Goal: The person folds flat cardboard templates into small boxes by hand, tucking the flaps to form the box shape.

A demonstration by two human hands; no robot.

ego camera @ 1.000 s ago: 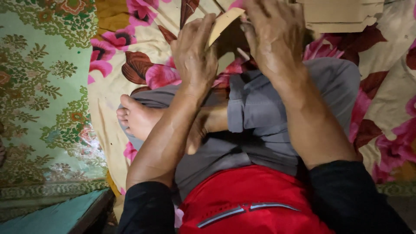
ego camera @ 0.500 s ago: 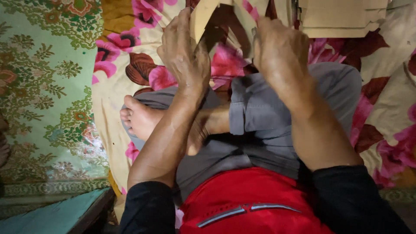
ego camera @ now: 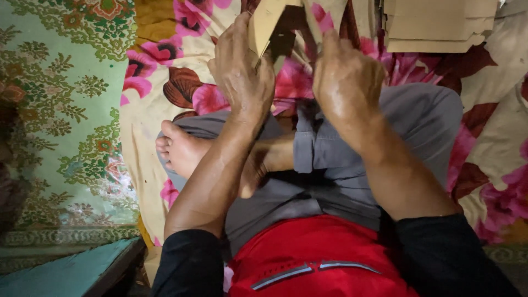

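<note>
I see the left hand (ego camera: 242, 77) gripping a half-folded tan cardboard piece (ego camera: 265, 22); right hand (ego camera: 346, 77) fingers curled on it; flat cardboard stack (ego camera: 440, 25) remains beyond

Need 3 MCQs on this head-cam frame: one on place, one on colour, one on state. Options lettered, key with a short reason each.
1. Where is the stack of flat cardboard sheets?
A. top right, on the floral cloth
B. bottom left, on the teal board
C. on the person's lap

2. What colour are the trousers?
A. blue
B. grey
C. white

3. What is the left hand doing?
A. resting flat on the knee
B. hanging free of everything
C. gripping a folded cardboard piece

Key:
1 A: the sheets lie at the upper right edge, on the floral cloth.
2 B: the crossed legs are clad in grey.
3 C: its fingers close around the tan piece, while the right hand is raised beside it; what the right holds is hidden.
</note>
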